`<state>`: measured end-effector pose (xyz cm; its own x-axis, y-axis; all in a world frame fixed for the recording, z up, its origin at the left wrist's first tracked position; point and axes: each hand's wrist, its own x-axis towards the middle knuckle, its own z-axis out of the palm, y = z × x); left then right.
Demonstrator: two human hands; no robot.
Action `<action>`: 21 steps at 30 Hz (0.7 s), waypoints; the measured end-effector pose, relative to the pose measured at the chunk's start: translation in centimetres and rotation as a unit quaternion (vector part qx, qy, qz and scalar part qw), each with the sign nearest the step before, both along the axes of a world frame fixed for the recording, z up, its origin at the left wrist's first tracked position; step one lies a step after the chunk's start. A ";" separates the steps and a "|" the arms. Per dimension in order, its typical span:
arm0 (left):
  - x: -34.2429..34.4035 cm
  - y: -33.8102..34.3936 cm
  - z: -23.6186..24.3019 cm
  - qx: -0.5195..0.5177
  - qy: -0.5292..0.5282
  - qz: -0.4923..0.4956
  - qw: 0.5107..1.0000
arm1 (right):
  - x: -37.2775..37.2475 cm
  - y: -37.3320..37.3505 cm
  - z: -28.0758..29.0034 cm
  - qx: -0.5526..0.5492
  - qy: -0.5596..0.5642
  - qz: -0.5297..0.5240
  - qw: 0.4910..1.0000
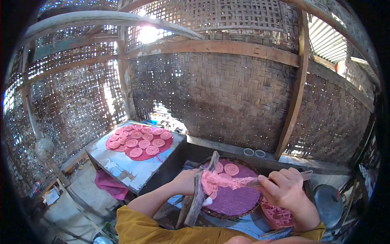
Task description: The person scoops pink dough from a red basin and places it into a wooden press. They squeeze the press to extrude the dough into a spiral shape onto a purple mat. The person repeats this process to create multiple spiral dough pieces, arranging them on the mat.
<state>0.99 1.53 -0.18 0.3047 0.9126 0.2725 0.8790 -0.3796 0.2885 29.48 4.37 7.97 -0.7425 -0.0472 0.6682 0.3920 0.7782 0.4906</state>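
Note:
My right hand (284,188) is closed round a flat wooden stick (254,183). Sticky pink dough (209,182) clings along that stick and piles up at a worn wooden frame (198,199). Against this frame rests my left hand (185,181), its fingers hidden behind the wood and dough. Below both hands lies a round woven tray (260,199) lined with purple mesh. Several pink dough spirals (231,169) lie at its far left side. A pink basin (280,217) with loose pink dough pieces sits under my right forearm.
To the left stands a low table (111,162) with many-coiled pink spirals (136,152) on a pink mesh cloth. Purple-pink fabric (109,185) hangs beside it. A dark round lid (328,205) is at the right. Two small rings (254,153) rest on the ledge by the woven wall (211,93).

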 end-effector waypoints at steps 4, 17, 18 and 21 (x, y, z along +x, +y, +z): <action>0.6 0.8 -0.9 -0.008 0.079 -0.009 0.997 | -1.3 0.4 -1.1 -0.012 -0.052 0.012 0.999; -2.0 1.7 -2.9 -0.066 -0.025 -0.011 0.997 | -1.6 0.3 -3.0 -0.032 -0.070 0.015 0.997; -4.1 2.7 -5.0 -0.005 -0.053 -0.044 0.998 | -0.4 0.3 -2.4 -0.061 -0.019 0.012 0.998; -4.7 3.0 -5.2 0.018 -0.146 -0.085 0.986 | 0.3 2.2 -2.5 -0.111 0.091 -0.025 0.989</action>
